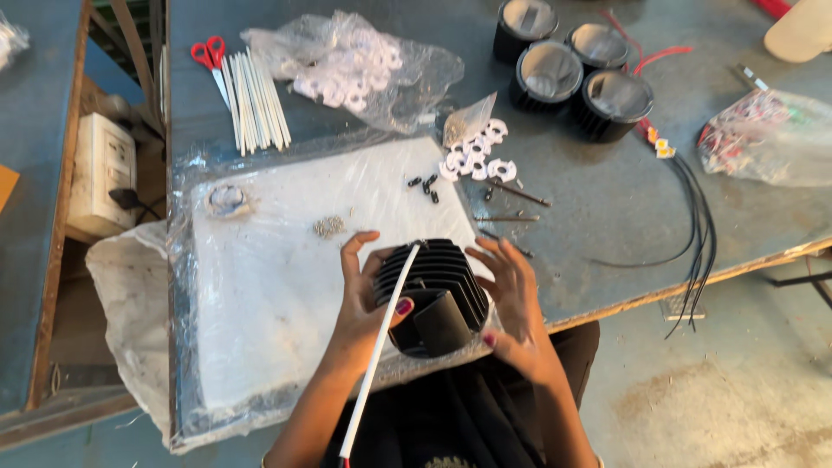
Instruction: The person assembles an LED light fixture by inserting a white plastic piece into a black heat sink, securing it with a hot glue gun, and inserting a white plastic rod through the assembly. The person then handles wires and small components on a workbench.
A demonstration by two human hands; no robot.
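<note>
1. At the near edge of the workbench [607,208], on a white pad wrapped in clear plastic [269,277], both hands hold a black finned housing [433,295] between them.
2. The left hand [364,295] cups the housing's left side, fingers curled over the fins and thumb pressed low on the rim.
3. The right hand [511,295] grips the right side, fingers spread across the fins (thumb tucked under the lower edge).
4. A white sleeved wire [381,347] runs from the top of the housing down across the left wrist toward the person's lap.
5. Just above the hands, on the pad, lie a small heap of tiny screws [328,227] and a few short black pieces [427,186].
6. Beyond the pad sit loose white plastic rings [477,156], a clear bag of more rings [347,65], a bundle of white tubes [256,100] and red-handled scissors [211,59].
7. Far right, four more black housings [568,69] stand grouped together, with black cables [693,225] trailing over the bench edge.
</note>
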